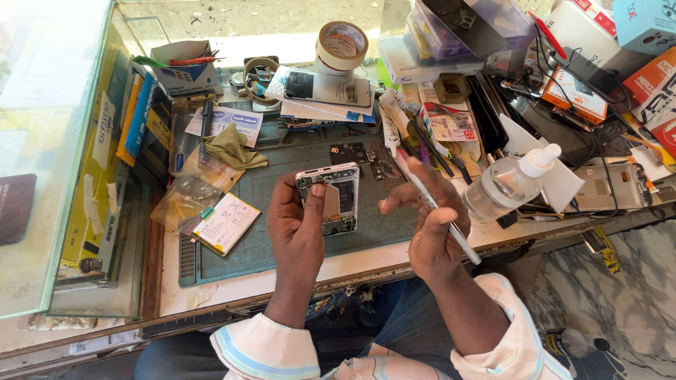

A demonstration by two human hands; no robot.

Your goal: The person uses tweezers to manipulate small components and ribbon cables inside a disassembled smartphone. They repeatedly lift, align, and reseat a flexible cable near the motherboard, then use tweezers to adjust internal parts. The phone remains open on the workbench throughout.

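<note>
The left hand [299,229] grips an opened phone [331,197] upright over the green mat [282,246], thumb pressed on its bared back so the insides face the person. The right hand [426,225] pinches a thin white tool [440,214], probably a screwdriver, angled beside it; a battery [225,223] lies left.

White-and-yellow labelled battery pack [225,223] lying on mat's left side. Blue-white box [187,70] sitting top left. Orange-white box [575,94] and light-blue box [645,24] stacking up top right. White printed label slip [229,123] lying behind mat.
</note>
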